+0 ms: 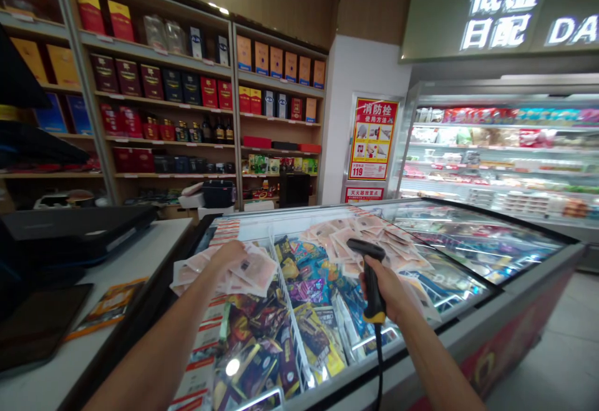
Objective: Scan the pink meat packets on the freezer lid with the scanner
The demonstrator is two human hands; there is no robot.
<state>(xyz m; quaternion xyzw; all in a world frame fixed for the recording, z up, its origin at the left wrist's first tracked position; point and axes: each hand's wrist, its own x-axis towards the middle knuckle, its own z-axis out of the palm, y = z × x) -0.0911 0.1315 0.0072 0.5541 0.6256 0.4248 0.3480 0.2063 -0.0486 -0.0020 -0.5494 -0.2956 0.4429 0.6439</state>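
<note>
My right hand (390, 289) grips a black and yellow barcode scanner (369, 274) by its handle, its head pointing left over the chest freezer (528, 274). The scanner's cord hangs down past the freezer's front edge. My left hand (229, 255) reaches into the freezer's left section and rests on a pile of pink and white flat packets (248, 270); I cannot tell whether it grips one. Another heap of the same pink packets (369, 233) lies behind the scanner. Colourful snack and ice-cream bags (304, 311) fill the wire-divided bins below both hands.
A white counter (140, 255) at the left holds a dark tray, a dark monitor and an orange packet (110, 305). Shelves of boxed goods and bottles (187, 99) line the back wall. An open refrigerated display (505, 155) stands at the right, a red fire-hydrant poster (373, 140) beside it.
</note>
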